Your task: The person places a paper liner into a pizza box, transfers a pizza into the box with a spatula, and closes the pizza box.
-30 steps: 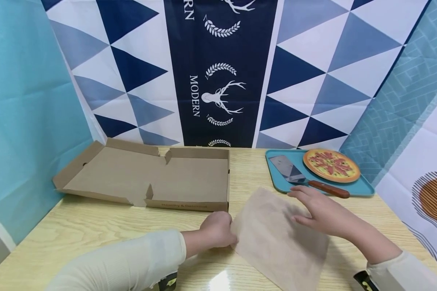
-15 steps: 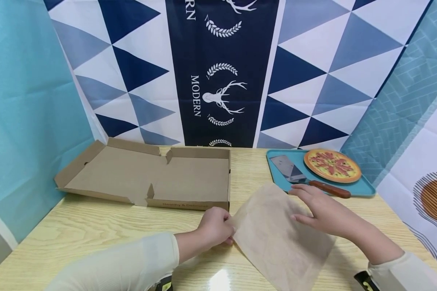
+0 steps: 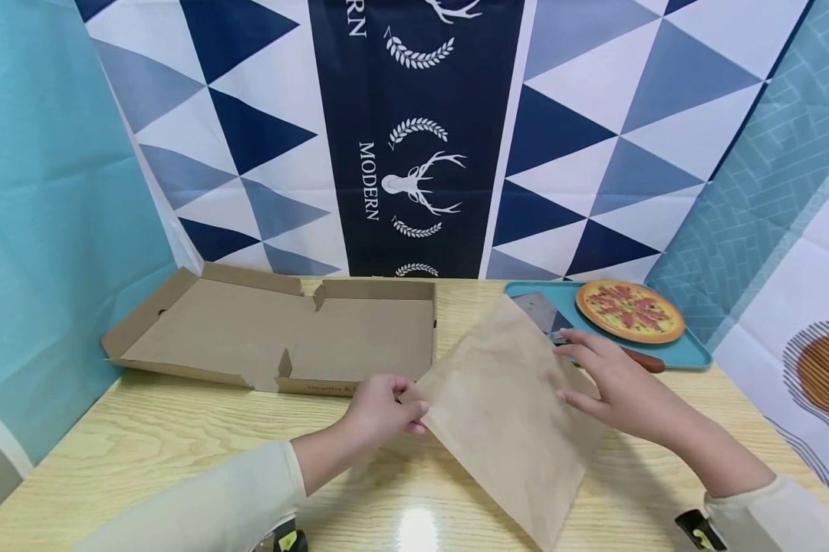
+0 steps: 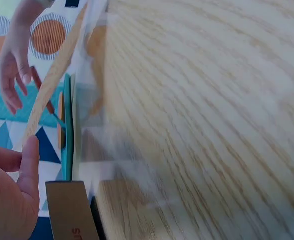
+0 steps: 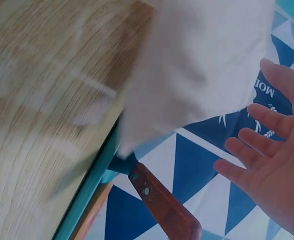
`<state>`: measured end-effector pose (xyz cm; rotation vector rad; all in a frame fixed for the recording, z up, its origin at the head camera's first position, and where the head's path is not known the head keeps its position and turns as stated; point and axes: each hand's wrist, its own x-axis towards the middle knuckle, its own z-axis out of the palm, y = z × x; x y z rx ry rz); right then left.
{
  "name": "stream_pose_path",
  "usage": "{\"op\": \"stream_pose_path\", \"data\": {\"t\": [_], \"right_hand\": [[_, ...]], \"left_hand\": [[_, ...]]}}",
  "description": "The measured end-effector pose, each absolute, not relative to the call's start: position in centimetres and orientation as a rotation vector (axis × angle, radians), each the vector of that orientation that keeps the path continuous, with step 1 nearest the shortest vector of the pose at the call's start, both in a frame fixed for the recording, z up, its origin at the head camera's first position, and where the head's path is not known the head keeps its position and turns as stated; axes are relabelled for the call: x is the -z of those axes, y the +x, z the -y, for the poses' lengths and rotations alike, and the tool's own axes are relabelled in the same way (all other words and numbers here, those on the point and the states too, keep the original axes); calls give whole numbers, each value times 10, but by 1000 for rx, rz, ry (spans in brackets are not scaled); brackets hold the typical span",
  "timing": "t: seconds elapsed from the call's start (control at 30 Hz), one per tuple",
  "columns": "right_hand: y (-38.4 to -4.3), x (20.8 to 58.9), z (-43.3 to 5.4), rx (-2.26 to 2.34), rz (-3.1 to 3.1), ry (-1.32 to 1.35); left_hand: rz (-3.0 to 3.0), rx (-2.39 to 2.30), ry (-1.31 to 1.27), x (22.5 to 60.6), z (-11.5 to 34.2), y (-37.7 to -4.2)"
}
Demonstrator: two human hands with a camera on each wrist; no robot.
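Observation:
A square brown paper sheet [image 3: 504, 414] hangs tilted above the table, its left corner pinched between the thumb and fingers of my left hand [image 3: 379, 410]. In the left wrist view the sheet [image 4: 52, 85] appears nearly edge-on, rising from the left thumb [image 4: 29, 165]. My right hand [image 3: 621, 387] hovers beside the sheet's right part with fingers spread. The right wrist view shows that hand [image 5: 271, 150] apart from the sheet [image 5: 196, 70], holding nothing. Part of a spatula [image 3: 538, 310] on the tray lies hidden behind the sheet and right hand.
An open cardboard pizza box [image 3: 366, 330] lies at the left back of the wooden table [image 3: 200, 445]. On the right, a teal tray [image 3: 693, 356] bears a pizza [image 3: 628, 310] and the wooden-handled spatula. Patterned cloths [image 3: 414, 115] stand behind the table.
My left hand has risen and moved left with the paper sheet, which has lifted off the table and now covers part of the tray's edge. The right hand has stayed nearly in place.

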<state>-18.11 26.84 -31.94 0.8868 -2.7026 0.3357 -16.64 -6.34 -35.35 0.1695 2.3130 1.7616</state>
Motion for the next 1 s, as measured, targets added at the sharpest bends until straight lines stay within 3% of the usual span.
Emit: {"op": "stream_pose_path", "data": {"t": [0.37,1.0], "right_hand": [[-182,320,-266,-317,2620,870],[-199,311,-250,-622,2512,527]], "left_hand": [[-2289,-1813,133,350,82,-175],[-2176,-2063,-122,336,94,-190]]}}
